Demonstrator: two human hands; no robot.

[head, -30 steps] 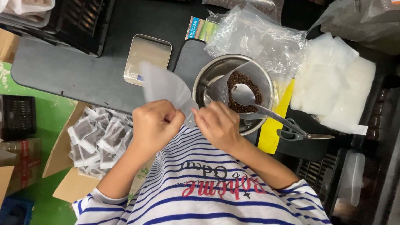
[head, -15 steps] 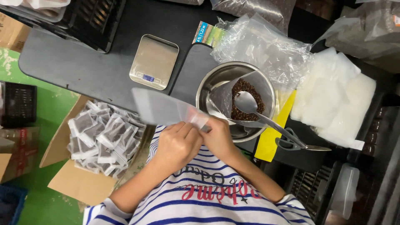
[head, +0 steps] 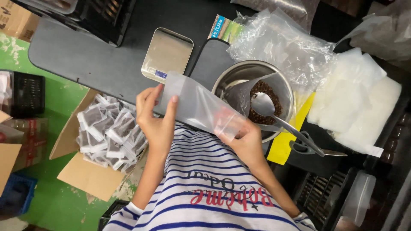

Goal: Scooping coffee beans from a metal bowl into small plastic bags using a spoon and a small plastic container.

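Observation:
My left hand (head: 156, 115) grips the far end of an empty frosted plastic pouch (head: 198, 107), and my right hand (head: 245, 143) pinches its zip end near my striped shirt. The pouch lies stretched between the two hands, above the dark worktop (head: 85, 60). Just right of it stands a steel bowl (head: 227, 83) holding dark brown granules (head: 265, 92) and a metal spoon (head: 267, 107) whose handle points to the lower right. A small steel scale (head: 167, 53) sits beyond my left hand.
A cardboard box (head: 85, 175) of several filled pouches (head: 109, 132) sits at lower left on the green floor. Crumpled clear bags (head: 282, 42) and a stack of white pouches (head: 355, 98) lie to the right. Scissors (head: 306, 143) rest on a yellow sheet (head: 284, 145). Black crates stand around.
The pouch has swung from pointing up-left to lying across between my hands; my left hand slid out to its far end while the right keeps the zip end.

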